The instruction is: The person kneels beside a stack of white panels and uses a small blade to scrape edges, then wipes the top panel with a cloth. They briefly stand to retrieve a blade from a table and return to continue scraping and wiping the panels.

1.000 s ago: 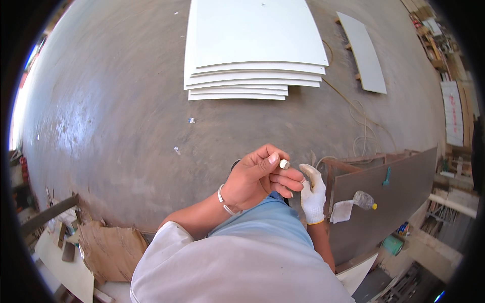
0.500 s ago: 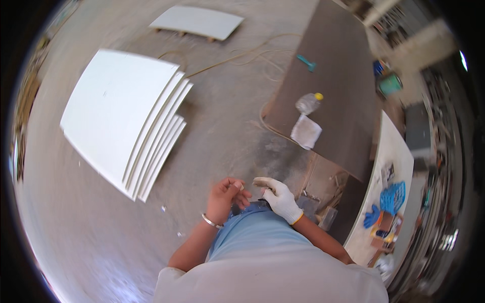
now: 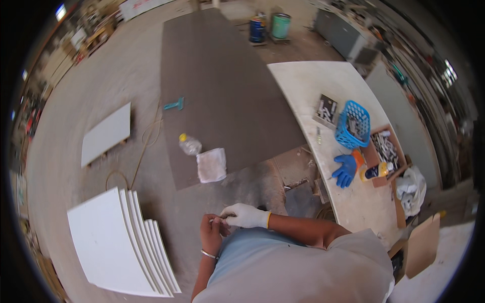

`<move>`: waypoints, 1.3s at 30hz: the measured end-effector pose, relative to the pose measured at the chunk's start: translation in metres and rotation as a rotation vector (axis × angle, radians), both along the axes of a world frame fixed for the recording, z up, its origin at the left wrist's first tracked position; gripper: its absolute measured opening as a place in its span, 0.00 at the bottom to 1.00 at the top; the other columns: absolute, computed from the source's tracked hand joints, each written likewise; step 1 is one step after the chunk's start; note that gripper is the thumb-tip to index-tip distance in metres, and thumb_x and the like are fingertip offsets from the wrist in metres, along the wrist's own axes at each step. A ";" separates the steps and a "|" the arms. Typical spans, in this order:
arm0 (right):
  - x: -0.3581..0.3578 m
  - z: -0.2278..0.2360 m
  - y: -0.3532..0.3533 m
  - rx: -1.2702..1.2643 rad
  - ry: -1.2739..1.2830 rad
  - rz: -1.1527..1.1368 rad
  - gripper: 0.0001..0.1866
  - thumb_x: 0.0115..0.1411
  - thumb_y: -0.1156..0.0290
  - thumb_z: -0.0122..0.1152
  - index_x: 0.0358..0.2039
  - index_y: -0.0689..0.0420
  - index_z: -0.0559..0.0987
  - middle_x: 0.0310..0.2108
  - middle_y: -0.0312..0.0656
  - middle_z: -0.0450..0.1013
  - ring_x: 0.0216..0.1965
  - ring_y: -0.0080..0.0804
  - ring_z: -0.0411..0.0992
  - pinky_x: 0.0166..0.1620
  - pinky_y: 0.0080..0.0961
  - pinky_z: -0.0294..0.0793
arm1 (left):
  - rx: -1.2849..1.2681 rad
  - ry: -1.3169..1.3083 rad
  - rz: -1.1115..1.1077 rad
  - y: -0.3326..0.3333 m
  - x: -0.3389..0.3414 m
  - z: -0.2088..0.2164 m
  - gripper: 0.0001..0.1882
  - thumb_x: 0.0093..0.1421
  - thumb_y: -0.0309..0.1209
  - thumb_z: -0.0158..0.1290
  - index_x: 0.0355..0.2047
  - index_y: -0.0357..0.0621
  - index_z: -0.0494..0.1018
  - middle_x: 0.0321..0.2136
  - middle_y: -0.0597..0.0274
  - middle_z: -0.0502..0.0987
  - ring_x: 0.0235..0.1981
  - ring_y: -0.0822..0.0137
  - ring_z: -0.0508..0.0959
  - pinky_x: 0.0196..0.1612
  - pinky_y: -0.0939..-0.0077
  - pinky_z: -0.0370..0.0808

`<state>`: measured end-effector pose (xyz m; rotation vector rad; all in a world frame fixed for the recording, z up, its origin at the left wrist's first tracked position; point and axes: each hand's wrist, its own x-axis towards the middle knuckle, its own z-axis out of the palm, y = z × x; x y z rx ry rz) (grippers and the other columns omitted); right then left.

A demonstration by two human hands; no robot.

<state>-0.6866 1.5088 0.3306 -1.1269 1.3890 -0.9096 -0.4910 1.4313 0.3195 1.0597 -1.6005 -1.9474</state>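
My left hand (image 3: 210, 233) is bare, with a silver bangle (image 3: 209, 254) at the wrist. Its fingers are closed in a pinch in front of my waist. Over them comes my right hand (image 3: 248, 216), in a white knit glove with a yellow cuff edge, and its fingertips press against those of the left. Anything between them is too small or hidden to name. Just ahead, on the large dark brown board (image 3: 222, 91), lie a folded white cloth (image 3: 211, 165) and a clear plastic bottle (image 3: 190, 145) with a yellow cap. Farther off rests a turquoise scraper (image 3: 174, 104).
To the right, a white worktable (image 3: 303, 101) bears a blue plastic basket (image 3: 348, 132), a blue glove (image 3: 345, 169), a cardboard box (image 3: 373, 146) of small pieces and a yellow bottle (image 3: 375, 171). White panels (image 3: 108, 247) are stacked at the left. A hose (image 3: 143, 156) crosses the floor.
My view has swung right, bringing the white worktable further in and shifting the panels toward the lower left. My hands, apart before, have come together at the fingertips.
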 end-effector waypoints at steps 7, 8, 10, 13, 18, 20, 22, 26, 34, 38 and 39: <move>-0.068 -0.011 0.036 -0.051 -0.024 -0.146 0.15 0.70 0.62 0.62 0.47 0.60 0.85 0.41 0.48 0.85 0.44 0.42 0.82 0.50 0.37 0.78 | -0.037 -0.099 -0.087 0.013 -0.086 -0.003 0.04 0.78 0.25 0.49 0.43 0.38 0.71 0.27 0.61 0.81 0.19 0.75 0.75 0.23 0.78 0.75; -0.077 -0.013 0.042 -0.041 -0.027 -0.180 0.15 0.70 0.61 0.62 0.48 0.60 0.85 0.40 0.48 0.84 0.43 0.40 0.82 0.50 0.36 0.78 | -0.038 -0.107 -0.087 0.015 -0.098 -0.002 0.04 0.77 0.25 0.50 0.43 0.38 0.72 0.26 0.61 0.81 0.19 0.77 0.74 0.22 0.78 0.74; -0.094 -0.020 0.052 -0.010 -0.074 -0.235 0.16 0.71 0.62 0.63 0.48 0.61 0.85 0.39 0.47 0.84 0.42 0.38 0.82 0.49 0.35 0.78 | -0.020 -0.119 -0.109 0.018 -0.123 -0.001 0.05 0.77 0.26 0.51 0.43 0.38 0.72 0.25 0.61 0.81 0.18 0.76 0.74 0.22 0.78 0.73; -0.118 -0.034 0.067 0.040 -0.268 -0.327 0.17 0.71 0.61 0.65 0.48 0.64 0.85 0.38 0.44 0.84 0.41 0.33 0.81 0.49 0.34 0.79 | 0.025 -0.174 -0.143 0.026 -0.157 0.000 0.07 0.77 0.31 0.54 0.44 0.38 0.73 0.23 0.62 0.79 0.18 0.75 0.73 0.21 0.78 0.72; -0.178 -0.041 0.091 0.026 -0.628 -0.727 0.16 0.72 0.59 0.67 0.41 0.61 0.86 0.34 0.37 0.81 0.38 0.27 0.79 0.46 0.30 0.78 | 0.046 -0.215 -0.209 0.028 -0.194 -0.004 0.07 0.76 0.30 0.55 0.46 0.38 0.74 0.24 0.61 0.80 0.18 0.74 0.74 0.22 0.77 0.72; -0.218 -0.036 0.095 -0.037 -0.684 -0.963 0.14 0.73 0.60 0.67 0.41 0.60 0.85 0.35 0.37 0.81 0.38 0.27 0.79 0.47 0.29 0.78 | 0.042 -0.245 -0.233 0.025 -0.204 -0.010 0.07 0.76 0.30 0.56 0.46 0.39 0.74 0.23 0.62 0.79 0.18 0.74 0.75 0.22 0.76 0.73; -0.259 -0.031 0.095 -0.247 -0.841 -1.153 0.14 0.75 0.61 0.64 0.48 0.59 0.83 0.39 0.38 0.82 0.41 0.29 0.80 0.49 0.32 0.80 | 0.037 -0.250 -0.275 0.023 -0.214 -0.019 0.07 0.76 0.31 0.56 0.45 0.39 0.75 0.23 0.62 0.79 0.18 0.74 0.75 0.22 0.76 0.72; -0.287 -0.035 0.099 -0.251 -0.590 -1.093 0.18 0.75 0.68 0.61 0.60 0.64 0.81 0.47 0.41 0.83 0.47 0.29 0.81 0.54 0.29 0.80 | 0.097 -0.227 -0.377 0.020 -0.242 -0.038 0.08 0.75 0.31 0.56 0.44 0.39 0.75 0.23 0.63 0.79 0.19 0.74 0.76 0.23 0.77 0.71; -0.247 -0.062 0.160 0.097 0.131 -1.134 0.16 0.70 0.72 0.59 0.54 0.62 0.86 0.48 0.51 0.85 0.51 0.41 0.84 0.56 0.33 0.80 | -0.216 -0.384 -0.735 -0.005 -0.351 -0.059 0.09 0.75 0.33 0.55 0.45 0.38 0.76 0.23 0.60 0.79 0.21 0.67 0.79 0.26 0.70 0.74; -0.264 -0.057 0.215 0.284 0.423 -1.408 0.15 0.67 0.73 0.58 0.49 0.62 0.87 0.40 0.52 0.86 0.44 0.45 0.85 0.50 0.36 0.82 | -0.593 -0.235 -0.730 0.005 -0.433 -0.053 0.07 0.70 0.27 0.54 0.44 0.39 0.79 0.33 0.52 0.83 0.33 0.51 0.84 0.37 0.56 0.80; -0.270 -0.057 0.226 0.385 0.431 -1.484 0.14 0.67 0.73 0.58 0.48 0.61 0.88 0.39 0.52 0.86 0.41 0.45 0.85 0.48 0.36 0.82 | -0.748 -0.141 -0.750 0.005 -0.456 -0.048 0.08 0.67 0.24 0.54 0.44 0.41 0.80 0.38 0.52 0.83 0.38 0.49 0.83 0.40 0.52 0.80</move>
